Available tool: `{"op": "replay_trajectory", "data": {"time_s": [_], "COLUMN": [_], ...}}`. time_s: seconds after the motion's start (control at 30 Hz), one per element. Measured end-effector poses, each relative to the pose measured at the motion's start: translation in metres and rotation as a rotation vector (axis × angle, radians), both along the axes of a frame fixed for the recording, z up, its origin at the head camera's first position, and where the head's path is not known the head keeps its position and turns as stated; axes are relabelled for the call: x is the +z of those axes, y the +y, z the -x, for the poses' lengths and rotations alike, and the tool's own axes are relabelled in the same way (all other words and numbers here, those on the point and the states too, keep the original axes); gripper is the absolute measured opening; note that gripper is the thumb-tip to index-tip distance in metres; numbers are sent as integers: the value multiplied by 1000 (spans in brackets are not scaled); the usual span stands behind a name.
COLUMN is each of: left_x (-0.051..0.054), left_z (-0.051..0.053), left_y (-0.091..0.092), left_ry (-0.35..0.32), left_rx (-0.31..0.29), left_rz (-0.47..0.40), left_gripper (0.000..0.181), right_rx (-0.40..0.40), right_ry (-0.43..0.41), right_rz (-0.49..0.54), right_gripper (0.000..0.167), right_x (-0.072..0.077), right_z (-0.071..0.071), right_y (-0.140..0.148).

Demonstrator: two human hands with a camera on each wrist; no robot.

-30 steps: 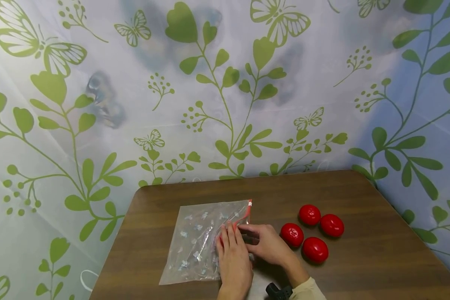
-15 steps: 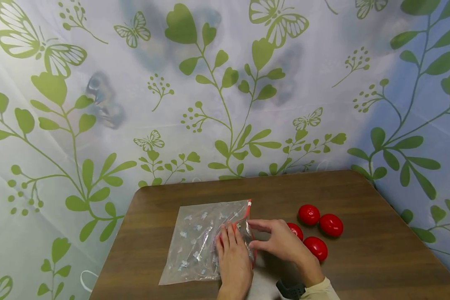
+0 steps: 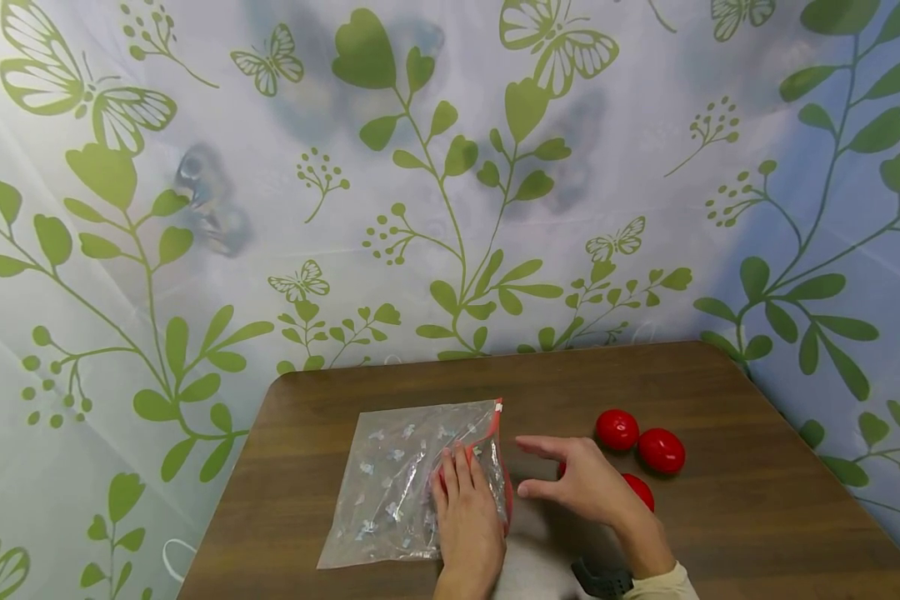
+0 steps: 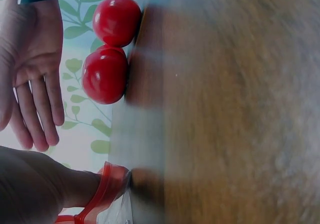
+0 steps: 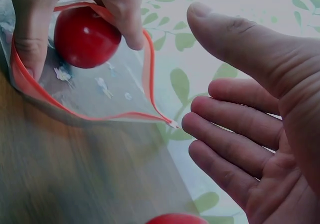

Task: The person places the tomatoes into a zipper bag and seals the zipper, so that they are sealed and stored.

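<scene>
A clear zip bag (image 3: 382, 483) with a red zipper strip (image 5: 100, 118) lies flat on the table, its mouth facing right. My left hand (image 3: 468, 517) rests on the mouth end, fingers straight. In the right wrist view, its thumb (image 5: 30, 44) and fingers are spread apart and keep the mouth agape. One red tomato (image 5: 87, 39) sits inside the bag beneath that hand. To the right of the mouth, my right hand (image 3: 588, 483) hovers with thumb and fingers apart, holding nothing. It partly hides a tomato (image 3: 640, 490) behind it.
Several loose tomatoes are grouped right of the bag, among them a rear tomato (image 3: 617, 430) and a right-hand tomato (image 3: 662, 451). The brown wooden table (image 3: 337, 383) ends at a leaf-patterned curtain (image 3: 450, 200) along the back and sides.
My right hand has drawn out of the bag's mouth and moved right, towards the loose tomatoes, and now covers part of them. The left hand and the bag have stayed in place.
</scene>
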State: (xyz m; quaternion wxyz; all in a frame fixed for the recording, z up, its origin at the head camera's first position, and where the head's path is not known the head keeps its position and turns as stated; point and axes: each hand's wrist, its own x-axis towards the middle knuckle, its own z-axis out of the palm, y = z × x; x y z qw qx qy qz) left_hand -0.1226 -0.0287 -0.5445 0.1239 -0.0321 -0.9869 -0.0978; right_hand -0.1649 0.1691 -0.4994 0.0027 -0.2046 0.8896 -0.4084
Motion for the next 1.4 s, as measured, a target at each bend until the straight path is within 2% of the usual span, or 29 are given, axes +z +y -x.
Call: {"op": "replay_trajectory", "data": {"time_s": [0.3, 0.5, 0.73, 0.8, 0.9, 1.1, 1.4], "left_x": [-2, -3, -5, -5, -4, -3, -3], "left_z": [-1, -1, -1, -2, -2, -3, -4], "left_y": [1, 0, -1, -1, 0, 1, 2], "left_ry": [-9, 6, 39, 36, 30, 28, 28], "left_rx": [-2, 2, 3, 2, 0, 4, 0], "left_rz": [-8, 9, 8, 5, -7, -11, -14], "left_gripper": [115, 116, 115, 115, 116, 115, 115], "right_rx": [-97, -132, -192, -212, -235, -265, -324], "right_ry": [23, 34, -49, -86, -97, -27, -13], "right_rz": [2, -2, -30, -18, -9, -37, -109], "right_gripper": [60, 56, 60, 60, 59, 59, 57], "right_x": [1, 6, 13, 14, 13, 9, 6], "right_z": [-8, -14, -22, -25, -29, -36, -47], "right_y": [20, 36, 56, 62, 71, 87, 112]}}
